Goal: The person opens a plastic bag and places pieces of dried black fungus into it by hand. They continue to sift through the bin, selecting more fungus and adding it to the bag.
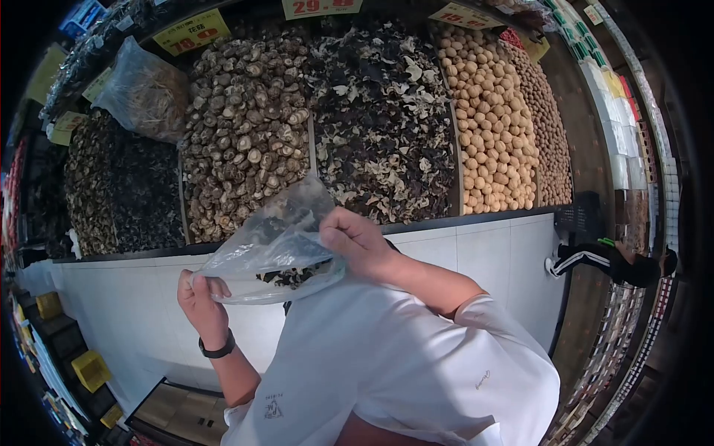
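A clear plastic bag [260, 241] is stretched between my two hands, with some dark dried fungus [294, 276] low inside it. My left hand [203, 303], a black band on its wrist, pinches the bag's corner at one side. At the other side my right hand [355, 239] has its fingers closed on the bag's edge. The bag's top overlaps the near edge of the bins of dried mushrooms [249, 126] and black fungus [383, 126].
Walnuts [491, 126] and smaller brown nuts [547, 134] fill bins at the right. A tied bag [145, 89] lies on the left bins. Price signs [191, 32] stand behind. Another person [617, 262] is at the far right; yellow baskets [91, 370] are lower left.
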### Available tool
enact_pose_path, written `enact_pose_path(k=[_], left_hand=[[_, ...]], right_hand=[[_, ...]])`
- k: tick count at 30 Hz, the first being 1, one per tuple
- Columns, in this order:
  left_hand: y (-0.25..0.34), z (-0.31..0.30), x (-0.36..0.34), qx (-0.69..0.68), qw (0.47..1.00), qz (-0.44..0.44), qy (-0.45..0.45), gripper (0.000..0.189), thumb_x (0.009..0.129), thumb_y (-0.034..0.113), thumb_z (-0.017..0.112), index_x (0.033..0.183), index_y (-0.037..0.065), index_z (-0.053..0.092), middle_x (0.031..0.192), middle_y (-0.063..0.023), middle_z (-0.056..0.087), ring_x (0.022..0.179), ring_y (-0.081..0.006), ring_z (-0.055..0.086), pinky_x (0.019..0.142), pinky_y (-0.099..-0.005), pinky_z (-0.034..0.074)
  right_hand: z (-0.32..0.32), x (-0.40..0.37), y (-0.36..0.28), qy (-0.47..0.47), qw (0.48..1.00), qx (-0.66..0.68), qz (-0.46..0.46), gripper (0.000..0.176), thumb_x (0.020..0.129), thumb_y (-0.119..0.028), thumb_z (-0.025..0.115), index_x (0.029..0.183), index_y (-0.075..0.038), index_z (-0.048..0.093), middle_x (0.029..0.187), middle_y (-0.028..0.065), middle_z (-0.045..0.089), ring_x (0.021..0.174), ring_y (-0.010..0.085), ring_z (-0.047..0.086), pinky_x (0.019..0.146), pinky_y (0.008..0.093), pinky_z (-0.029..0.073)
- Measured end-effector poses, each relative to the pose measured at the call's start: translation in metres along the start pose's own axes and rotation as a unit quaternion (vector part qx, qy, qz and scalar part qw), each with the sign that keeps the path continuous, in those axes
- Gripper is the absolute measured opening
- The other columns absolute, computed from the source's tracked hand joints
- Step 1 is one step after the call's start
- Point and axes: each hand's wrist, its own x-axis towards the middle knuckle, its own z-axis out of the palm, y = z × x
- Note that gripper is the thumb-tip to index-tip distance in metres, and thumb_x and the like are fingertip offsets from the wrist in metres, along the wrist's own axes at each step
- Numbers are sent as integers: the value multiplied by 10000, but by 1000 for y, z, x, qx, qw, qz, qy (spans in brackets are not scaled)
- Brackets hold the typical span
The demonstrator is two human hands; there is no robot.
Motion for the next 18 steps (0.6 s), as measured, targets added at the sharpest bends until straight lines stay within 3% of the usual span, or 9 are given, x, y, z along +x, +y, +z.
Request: enact_pose_path(k=[2,4,9,12,14,15,17,18], left_hand=[[0,-6,-17,27,999,19,19,278,1051,157,511,803,84,410,598,-24,462,513,-114,461,543,-261,445],[3,-5,-36,124,985,64,97,260,1046,150,518,812,69,439,640,-30,485,551,-111,482,559,-259,450],[14,-6,-85,251,949,97,167,127,1007,55,503,889,20,532,698,-18,507,620,-82,482,597,-234,426],[17,-4,-107,314,927,75,193,92,990,25,508,932,0,575,710,0,512,632,-68,463,594,-225,402],[22,3,-118,351,911,72,202,82,985,23,535,933,-5,592,719,6,515,634,-67,452,588,-218,391],[24,6,-123,356,909,71,205,82,985,23,535,933,-5,592,719,6,515,634,-67,452,588,-218,391],[27,9,-131,366,903,63,216,69,979,16,551,930,-3,595,724,1,524,634,-66,461,586,-215,389],[29,10,-134,368,902,64,217,69,979,16,551,930,-3,595,724,1,524,634,-66,461,586,-215,389]], right_hand=[[7,-2,1,-10,1000,-4,-27,200,1011,-216,600,938,-30,584,789,27,593,730,105,548,673,278,459],[7,-3,0,-143,984,-43,-98,192,980,-215,647,918,-38,609,741,58,614,664,151,567,636,299,457],[1,-14,0,-256,960,-91,-70,282,847,-267,791,896,-55,612,720,63,651,627,235,641,596,340,478],[-4,-33,8,-297,946,-93,-96,402,790,-341,831,964,-56,608,781,91,680,694,318,664,651,395,508],[-7,-41,10,-337,918,-153,-141,579,768,-425,827,1150,-60,590,932,147,700,824,385,672,740,435,524],[-8,-44,10,-340,918,-148,-142,579,768,-425,827,1150,-60,590,932,147,700,824,385,672,740,435,524],[-7,-47,6,-400,880,-209,-146,799,759,-478,814,1365,-72,489,1150,210,652,981,401,658,861,449,515],[-7,-45,-3,-452,848,-254,-105,900,768,-500,803,1465,-110,388,1322,227,567,1036,397,649,960,471,475]])
